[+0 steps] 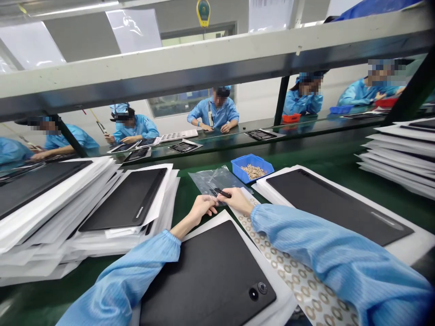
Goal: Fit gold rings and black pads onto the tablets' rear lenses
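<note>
At the left, a leaning stack of thin white sheets [34, 260] stood on the dark green worktop [322, 160], beside a second pile topped by a matt black rectangular tablet [122, 201]. The bare left hand [201, 210], its blue sleeve over the near black tablet with two round lenses [204, 276], had its fingertips bunched close to the other hand's; whether they pinched anything, I could not tell. A flat clear plastic bag [210, 177] lay just beyond. The bare right hand [239, 201] was closed around a slim black pen-like tool [223, 193] that pointed leftward, above the bag's near edge. Good handling seemed to call for a light, steady hold, the fingertips of both hands close together for support, and the sleeve kept from dragging across the pale sheet of tan rings [295, 274]. Behind sat a blue plastic bin [242, 174] of small tan pieces [254, 171]; farther right, a wide black tablet [340, 203] rested on white sheets
</note>
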{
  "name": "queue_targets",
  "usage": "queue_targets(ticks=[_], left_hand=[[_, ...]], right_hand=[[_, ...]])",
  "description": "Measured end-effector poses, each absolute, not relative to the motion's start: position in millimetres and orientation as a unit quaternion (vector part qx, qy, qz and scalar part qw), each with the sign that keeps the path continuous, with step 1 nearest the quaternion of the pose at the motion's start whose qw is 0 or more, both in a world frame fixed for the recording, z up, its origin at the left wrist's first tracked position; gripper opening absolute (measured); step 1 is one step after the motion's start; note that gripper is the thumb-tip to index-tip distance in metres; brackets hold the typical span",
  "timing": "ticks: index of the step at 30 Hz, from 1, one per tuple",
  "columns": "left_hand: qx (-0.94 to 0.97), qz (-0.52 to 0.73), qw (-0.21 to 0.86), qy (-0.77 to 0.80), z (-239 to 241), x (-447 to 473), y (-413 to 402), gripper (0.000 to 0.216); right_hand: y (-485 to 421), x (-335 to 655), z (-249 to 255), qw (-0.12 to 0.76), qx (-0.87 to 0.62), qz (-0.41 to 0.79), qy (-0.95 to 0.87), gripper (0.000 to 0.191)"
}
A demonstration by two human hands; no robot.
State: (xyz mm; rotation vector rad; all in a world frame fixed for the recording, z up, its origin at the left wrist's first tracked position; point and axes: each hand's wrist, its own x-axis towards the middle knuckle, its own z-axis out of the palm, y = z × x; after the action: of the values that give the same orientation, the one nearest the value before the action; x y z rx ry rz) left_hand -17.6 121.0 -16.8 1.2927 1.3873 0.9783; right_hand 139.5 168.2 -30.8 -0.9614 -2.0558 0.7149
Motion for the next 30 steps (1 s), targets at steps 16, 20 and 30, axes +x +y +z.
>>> queue_targets(ticks=[16, 20, 30], left_hand=[[0.550, 0.361, 0.474, 0.585, -14.7, -19.1, 121.1, 0.006], [0.542, 0.313, 0.469, 0.624, -9.5, -28.6, 122.6, 0.023], [0.608, 0.094, 0.359, 0.703, 11.3, -56.3, 113.6, 0.039]], right_hand=[[174.3, 140.6, -33.7, 0.366, -0.402, 0.283, -0.790, 0.021], [177.6, 141.8, -36.3, 0.376, -0.400, 0.329, -0.769, 0.024], [131.9, 169.1, 29.7, 0.293, -0.428, 0.424, -0.742, 0.017]])
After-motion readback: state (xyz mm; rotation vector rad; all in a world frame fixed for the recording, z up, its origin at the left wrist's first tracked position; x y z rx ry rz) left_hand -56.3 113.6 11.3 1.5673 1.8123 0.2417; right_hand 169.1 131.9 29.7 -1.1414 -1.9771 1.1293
